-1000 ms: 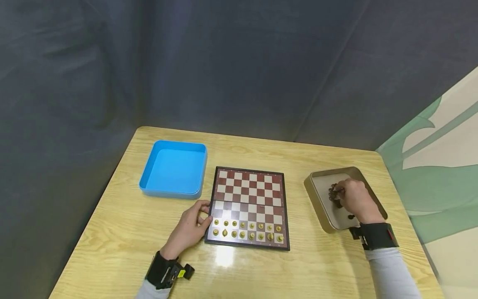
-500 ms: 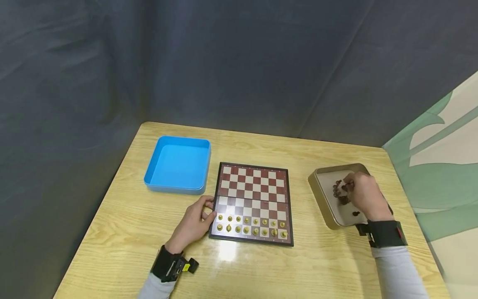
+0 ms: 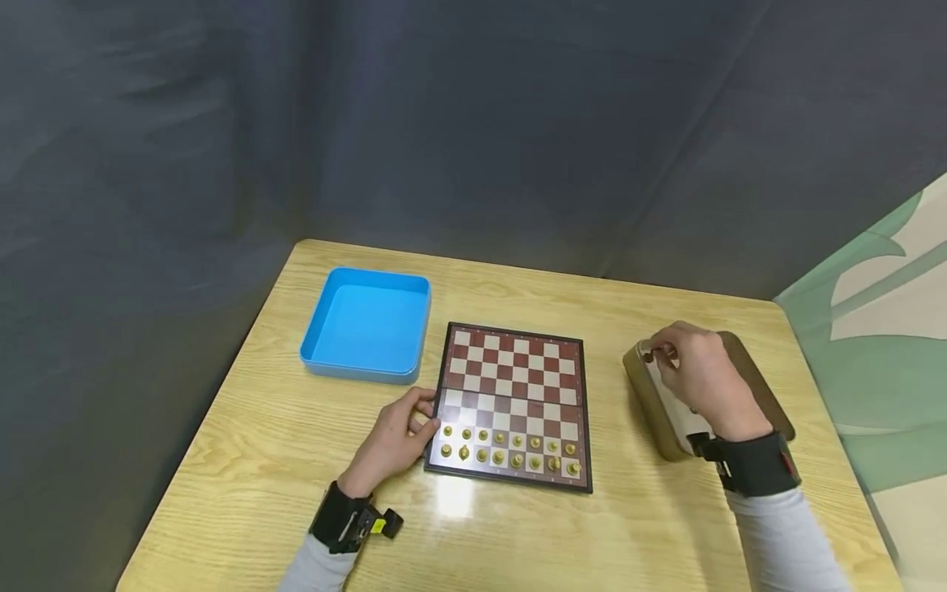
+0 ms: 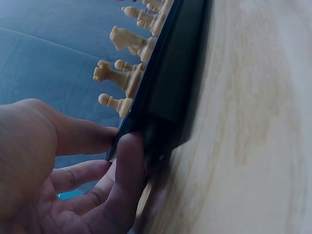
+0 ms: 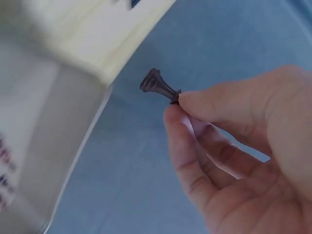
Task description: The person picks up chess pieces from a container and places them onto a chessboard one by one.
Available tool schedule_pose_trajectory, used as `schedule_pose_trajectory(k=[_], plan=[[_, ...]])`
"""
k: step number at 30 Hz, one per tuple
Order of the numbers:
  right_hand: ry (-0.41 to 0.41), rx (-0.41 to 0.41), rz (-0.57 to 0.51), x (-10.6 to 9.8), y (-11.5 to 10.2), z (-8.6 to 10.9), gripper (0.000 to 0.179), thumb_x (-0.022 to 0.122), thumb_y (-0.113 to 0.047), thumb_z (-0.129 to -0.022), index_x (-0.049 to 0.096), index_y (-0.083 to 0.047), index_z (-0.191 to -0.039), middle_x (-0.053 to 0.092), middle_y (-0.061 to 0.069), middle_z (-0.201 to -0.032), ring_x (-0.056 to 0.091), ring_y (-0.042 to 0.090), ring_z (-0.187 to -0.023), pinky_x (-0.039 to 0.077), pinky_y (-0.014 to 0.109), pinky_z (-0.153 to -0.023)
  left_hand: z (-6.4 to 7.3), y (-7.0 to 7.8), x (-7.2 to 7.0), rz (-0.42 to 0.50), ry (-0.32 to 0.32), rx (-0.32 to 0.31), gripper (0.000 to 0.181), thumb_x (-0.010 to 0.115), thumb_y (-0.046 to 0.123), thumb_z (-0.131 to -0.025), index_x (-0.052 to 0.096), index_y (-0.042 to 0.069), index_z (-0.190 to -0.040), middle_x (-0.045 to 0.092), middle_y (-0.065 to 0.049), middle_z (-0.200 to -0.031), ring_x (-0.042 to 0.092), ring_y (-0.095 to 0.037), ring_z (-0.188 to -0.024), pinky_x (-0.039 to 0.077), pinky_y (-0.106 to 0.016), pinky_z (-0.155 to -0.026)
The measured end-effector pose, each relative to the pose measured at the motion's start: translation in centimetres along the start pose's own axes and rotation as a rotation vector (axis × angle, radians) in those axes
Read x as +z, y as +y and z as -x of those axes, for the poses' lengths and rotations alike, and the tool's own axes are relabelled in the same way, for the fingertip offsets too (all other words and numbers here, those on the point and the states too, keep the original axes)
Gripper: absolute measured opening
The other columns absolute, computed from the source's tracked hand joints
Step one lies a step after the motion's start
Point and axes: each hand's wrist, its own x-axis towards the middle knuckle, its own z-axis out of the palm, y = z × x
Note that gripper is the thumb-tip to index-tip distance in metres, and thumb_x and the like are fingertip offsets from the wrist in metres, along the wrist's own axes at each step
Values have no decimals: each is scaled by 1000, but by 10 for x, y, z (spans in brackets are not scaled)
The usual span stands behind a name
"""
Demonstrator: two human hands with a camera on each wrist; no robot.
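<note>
The chessboard (image 3: 546, 359) lies mid-table, with two rows of gold-coloured chess pieces (image 3: 517, 441) along its near side. At its left edge my left hand (image 3: 390, 440) grips the board near the front corner. The left wrist view shows the thumb and fingers (image 4: 129, 165) on the dark rim, close to a pale rook (image 4: 117, 78) and pawns. My right hand (image 3: 703, 378) is over the gold-brown tin (image 3: 657, 415) on the right. Between thumb and fingertips it pinches a dark chess piece (image 5: 161, 87) by its top end, base pointing away; its head is hidden.
A blue square tray (image 3: 362, 329) stands left of the board, towards the back. Inside the tin, blurred dark pieces (image 5: 5, 156) lie on the bottom in the right wrist view. A dark curtain (image 3: 473, 140) hangs behind the wooden table (image 3: 525, 534).
My right hand has lifted from the pieces in the tin towards its back left rim, now with a dark chess piece. My left hand stays at the board's edge. The head view has shifted slightly.
</note>
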Motion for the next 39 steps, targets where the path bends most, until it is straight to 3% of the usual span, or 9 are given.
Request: schedule_pose_trajectory(k=[12, 22, 39], plan=[[-13, -112, -140, 23, -40, -42, 14, 60, 2, -74, 60, -8, -85, 53, 0, -83, 52, 9, -69, 48, 25, -56, -1, -1, 3, 11, -34, 25, 38, 57, 17, -84, 45, 13, -119, 52, 1, -89, 56, -10, -62, 48, -25, -49], [-62, -181, -185, 50, -67, -72, 14, 63, -1, -74, 61, -10, -85, 54, -1, -83, 53, 9, -71, 48, 23, -58, -1, -2, 5, 47, -27, -17, 37, 57, 17, -84, 45, 15, -119, 52, 1, -90, 56, -12, -62, 49, -26, -46], [-141, -243, -295, 99, -89, -100, 16, 62, 1, -74, 60, -12, -84, 55, 3, -82, 54, 12, -73, 48, 23, -59, 1, 0, 0, 43, -14, -13, 38, 57, 15, -84, 45, 13, -120, 53, -1, -91, 57, -11, -62, 49, -26, -46]])
